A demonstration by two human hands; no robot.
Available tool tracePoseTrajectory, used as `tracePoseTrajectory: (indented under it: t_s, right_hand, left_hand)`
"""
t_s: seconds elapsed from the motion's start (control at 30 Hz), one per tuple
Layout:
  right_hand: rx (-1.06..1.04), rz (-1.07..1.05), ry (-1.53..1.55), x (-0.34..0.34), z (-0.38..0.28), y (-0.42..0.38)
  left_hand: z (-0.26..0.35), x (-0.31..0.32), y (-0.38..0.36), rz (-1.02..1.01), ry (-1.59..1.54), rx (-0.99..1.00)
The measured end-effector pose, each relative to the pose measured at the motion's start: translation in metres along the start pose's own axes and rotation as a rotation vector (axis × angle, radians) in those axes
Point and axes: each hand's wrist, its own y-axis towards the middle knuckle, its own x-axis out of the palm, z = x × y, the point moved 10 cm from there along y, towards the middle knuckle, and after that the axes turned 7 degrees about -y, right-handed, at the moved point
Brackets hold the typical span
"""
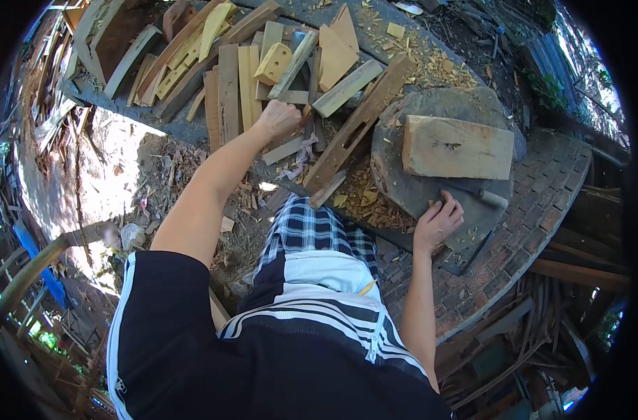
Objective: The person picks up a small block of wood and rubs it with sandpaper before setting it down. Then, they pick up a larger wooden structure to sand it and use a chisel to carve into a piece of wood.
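My left hand (280,117) is closed in a fist among the wood pieces at the top middle. A small brown piece shows just beside it, but what the fingers hold is hidden. My right hand (439,222) rests on the near part of a round chopping stump (396,157), fingers curved and apart, with nothing visible in them. Just beyond its fingertips lies a dark-bladed tool with a light handle (494,199). A thick wooden block (459,148) sits flat on the stump, past that tool.
A long slotted beam (357,133) leans between the stump and the wood pile. Drilled yellowish blocks (273,64), boards and curved offcuts (133,59) crowd the upper left. Wood chips (438,66) litter the ground. Curved brick paving (536,210) borders the right side.
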Motion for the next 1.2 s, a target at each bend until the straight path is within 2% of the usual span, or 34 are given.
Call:
tracePoseTrajectory:
  t_s: [0.1, 0.17, 0.2, 0.27, 0.3, 0.37, 0.4, 0.5, 0.57, 0.67, 0.7, 0.77, 0.8, 0.87, 0.9, 0.93, 1.0, 1.07, 1.13, 1.17, 1.2]
  right_hand:
    - [0.000, -0.004, 0.006, 0.000, -0.001, -0.001]
    - [-0.001, -0.003, 0.009, 0.000, -0.001, 0.001]
    - [0.001, 0.000, 0.013, 0.001, -0.001, 0.002]
    - [0.015, -0.006, 0.010, 0.002, 0.001, -0.002]
    - [0.018, 0.006, 0.006, 0.001, 0.000, -0.001]
    - [0.017, 0.021, 0.007, 0.001, 0.000, -0.002]
    - [0.028, 0.023, -0.002, 0.002, 0.001, -0.001]
    - [0.043, 0.027, -0.010, 0.004, 0.002, 0.000]
    - [0.049, 0.026, -0.017, 0.003, 0.003, 0.001]
    - [0.032, 0.018, -0.004, -0.001, 0.002, 0.001]
    - [0.025, 0.009, 0.009, 0.000, 0.003, 0.002]
    - [0.021, -0.004, 0.020, -0.001, 0.002, 0.000]
    - [0.022, 0.033, 0.027, -0.010, -0.003, 0.001]
    - [0.019, 0.068, 0.039, -0.025, -0.016, 0.000]
    - [-0.087, 0.099, 0.043, -0.039, -0.035, -0.004]
    - [-0.193, 0.129, 0.046, -0.049, -0.057, -0.006]
    - [-0.354, -0.067, 0.378, -0.051, -0.106, -0.010]
    - [-0.514, -0.279, 0.536, -0.037, -0.162, -0.013]
    - [-0.561, -0.422, 0.547, 0.001, -0.199, -0.013]
    - [-0.568, -0.402, 0.478, 0.024, -0.211, -0.008]
    - [-0.574, -0.385, 0.412, 0.045, -0.222, -0.001]
  left_hand:
    - [0.003, 0.003, -0.001, 0.005, 0.046, 0.070]
    - [0.001, -0.017, -0.010, 0.164, -0.116, -0.027]
    - [0.000, -0.015, -0.011, 0.166, -0.112, -0.025]
    - [-0.003, -0.015, -0.021, 0.322, -0.146, -0.069]
    - [0.001, -0.018, -0.020, 0.315, -0.150, -0.064]
    - [-0.006, -0.009, -0.010, 0.119, -0.146, -0.196]
    - [-0.008, -0.012, -0.007, 0.122, -0.143, -0.200]
    - [-0.005, -0.010, 0.002, 0.048, -0.039, -0.120]
    - [0.012, -0.001, 0.007, 0.022, 0.161, 0.099]
    - [0.020, -0.007, -0.006, -0.103, 0.103, 0.144]
    - [0.020, -0.008, -0.011, -0.104, 0.104, 0.152]
    - [0.012, -0.017, -0.026, -0.049, -0.150, 0.047]
    - [0.012, -0.019, -0.036, -0.052, -0.150, 0.048]
    - [0.019, -0.044, -0.057, 0.118, -0.288, 0.112]
    - [0.024, -0.050, -0.066, 0.116, -0.288, 0.106]
    - [0.020, -0.065, -0.077, 0.210, -0.408, 0.031]
    - [0.015, -0.077, -0.097, 0.344, -0.584, -0.041]
    - [0.011, -0.060, -0.110, 0.348, -0.607, -0.099]
    - [0.004, -0.047, -0.125, 0.334, -0.605, -0.239]
    - [0.006, -0.049, -0.132, 0.338, -0.609, -0.247]
    - [0.000, -0.044, -0.143, 0.293, -0.621, -0.373]
